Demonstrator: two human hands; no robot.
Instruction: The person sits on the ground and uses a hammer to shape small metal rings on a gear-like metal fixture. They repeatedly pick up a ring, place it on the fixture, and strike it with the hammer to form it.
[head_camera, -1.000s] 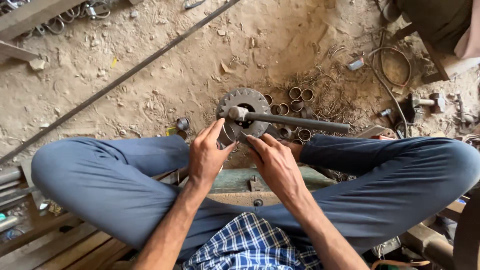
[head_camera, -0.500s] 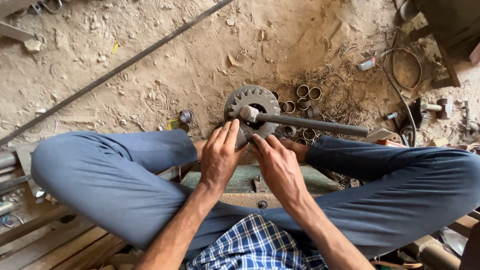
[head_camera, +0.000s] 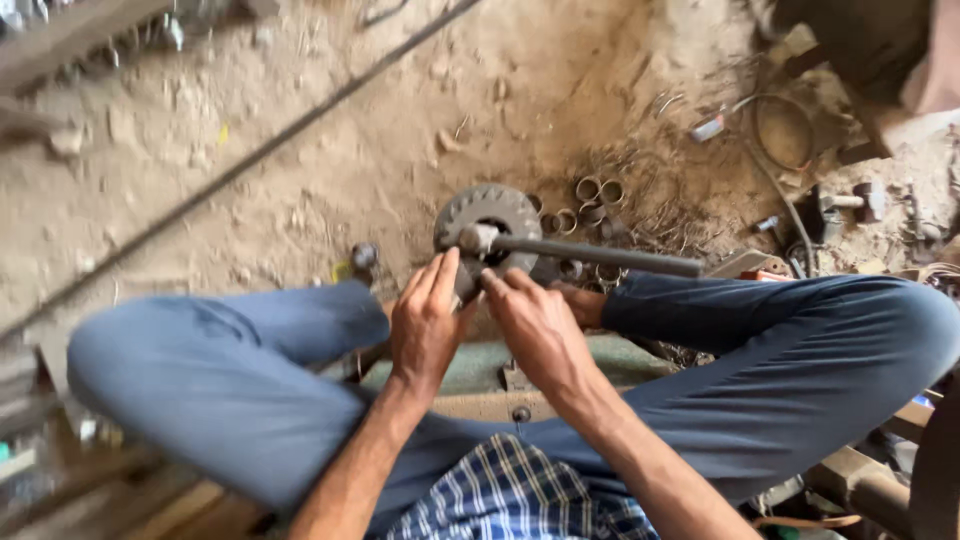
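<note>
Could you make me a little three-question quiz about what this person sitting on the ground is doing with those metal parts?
1. True or false: both hands meet at the lower edge of the toothed metal wheel.
2. Which way does the long metal bar run from the wheel's hub? A) towards the person's right knee B) towards the left knee C) straight up
3. Fill in: small metal ____ lie on the dirt just beyond the wheel.

Key
1. True: the left hand and right hand both have fingertips there.
2. A
3. rings

Left hand (head_camera: 428, 325) fingers extended forward, right hand (head_camera: 535, 325) beside it, fingers curled down
</note>
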